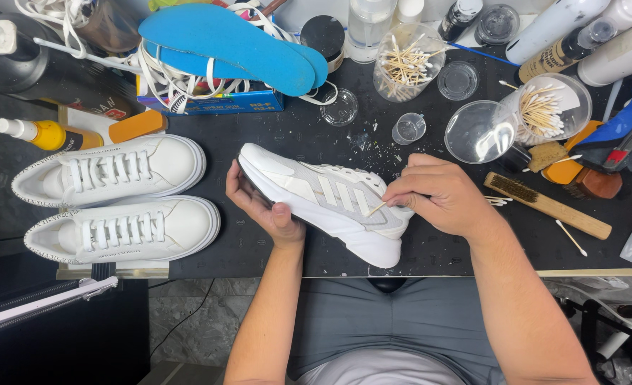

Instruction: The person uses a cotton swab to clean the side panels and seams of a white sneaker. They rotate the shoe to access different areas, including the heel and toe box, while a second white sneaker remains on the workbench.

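Near the table's (273,257) front edge, left hand (262,207) grips a white sneaker (330,203); right hand's (441,196) fingers pinch a cotton swab (377,208) against it. Hard pressure could snap the swab.

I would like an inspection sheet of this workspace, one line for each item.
Surface: black table, small white specks on it.
Job's things: white sneaker; cotton swab touching its side.
Clutter: pair of white shoes, blue insoles, swab jars, wooden brush, bottles.
Grippers: left hand holds the sneaker; right hand pinches the swab.
Cables: thin dark cord below the table.
Surroundings: stone floor.
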